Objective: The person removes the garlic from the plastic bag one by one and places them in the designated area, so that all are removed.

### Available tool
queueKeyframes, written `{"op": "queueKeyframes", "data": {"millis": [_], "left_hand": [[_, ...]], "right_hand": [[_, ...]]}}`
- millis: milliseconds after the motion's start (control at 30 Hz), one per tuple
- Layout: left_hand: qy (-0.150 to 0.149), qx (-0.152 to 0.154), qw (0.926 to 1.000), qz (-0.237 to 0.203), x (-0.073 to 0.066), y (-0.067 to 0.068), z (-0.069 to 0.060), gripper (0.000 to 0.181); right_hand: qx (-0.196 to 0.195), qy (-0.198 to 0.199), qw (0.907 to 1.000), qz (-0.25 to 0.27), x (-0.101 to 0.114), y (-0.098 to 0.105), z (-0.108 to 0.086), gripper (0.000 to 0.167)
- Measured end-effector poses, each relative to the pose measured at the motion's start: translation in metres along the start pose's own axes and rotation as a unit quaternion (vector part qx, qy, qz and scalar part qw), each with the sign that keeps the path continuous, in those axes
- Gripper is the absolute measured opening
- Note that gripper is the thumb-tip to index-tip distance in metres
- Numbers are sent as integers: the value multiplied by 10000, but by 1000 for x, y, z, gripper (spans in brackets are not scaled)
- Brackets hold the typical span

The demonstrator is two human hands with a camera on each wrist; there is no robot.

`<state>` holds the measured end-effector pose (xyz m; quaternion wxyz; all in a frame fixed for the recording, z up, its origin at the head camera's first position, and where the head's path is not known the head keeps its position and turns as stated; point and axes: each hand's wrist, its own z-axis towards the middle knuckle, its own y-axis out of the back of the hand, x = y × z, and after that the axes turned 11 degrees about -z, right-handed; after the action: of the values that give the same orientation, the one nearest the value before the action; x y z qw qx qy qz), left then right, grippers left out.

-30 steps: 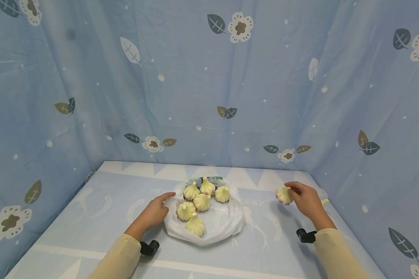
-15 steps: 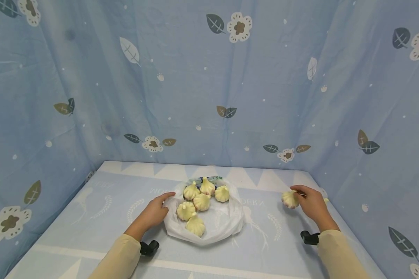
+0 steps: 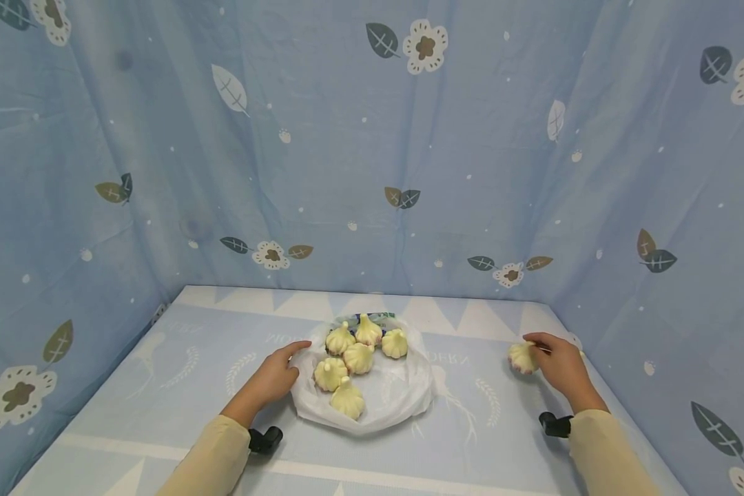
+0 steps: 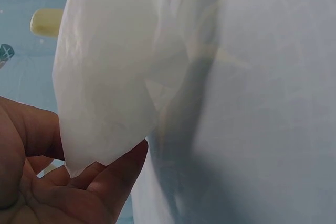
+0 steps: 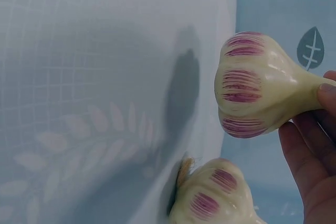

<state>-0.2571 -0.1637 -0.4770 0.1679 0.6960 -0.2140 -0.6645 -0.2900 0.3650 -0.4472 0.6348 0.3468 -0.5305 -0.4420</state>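
Observation:
At the left rim of a white plastic bag (image 3: 397, 411), my left hand (image 3: 274, 377) pinches the thin film between thumb and fingers, as the left wrist view shows. Several garlic bulbs (image 3: 359, 359) lie inside the opened bag. Off to the right, my right hand (image 3: 559, 365) holds another garlic bulb (image 3: 521, 358) by its stem, above the table. Its purple-streaked base shows in the right wrist view. Below it there, a second bulb (image 5: 215, 195) lies on the table; in the head view my right hand almost wholly covers that one.
A pale blue patterned cloth (image 3: 180, 386) covers the table. Blue curtains (image 3: 347, 138) with leaves and flowers stand behind the table and along both sides. Dark wrist mounts (image 3: 265, 440) stick out under both sleeves.
My right hand has moved right and slightly nearer with the garlic bulb, covering more of the bulb behind it. The left hand and the bag stay in place.

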Motion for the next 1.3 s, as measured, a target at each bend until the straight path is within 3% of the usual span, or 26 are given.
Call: {"op": "queueKeyframes", "data": {"millis": [467, 1300], "left_hand": [[-184, 17, 9998, 70, 0, 2, -3, 59], [-139, -3, 9999, 23, 1, 1, -2, 59]], "right_hand": [[208, -322, 9993, -20, -10, -4, -2, 35], [191, -41, 9998, -90, -9, -4, -6, 33]]}}
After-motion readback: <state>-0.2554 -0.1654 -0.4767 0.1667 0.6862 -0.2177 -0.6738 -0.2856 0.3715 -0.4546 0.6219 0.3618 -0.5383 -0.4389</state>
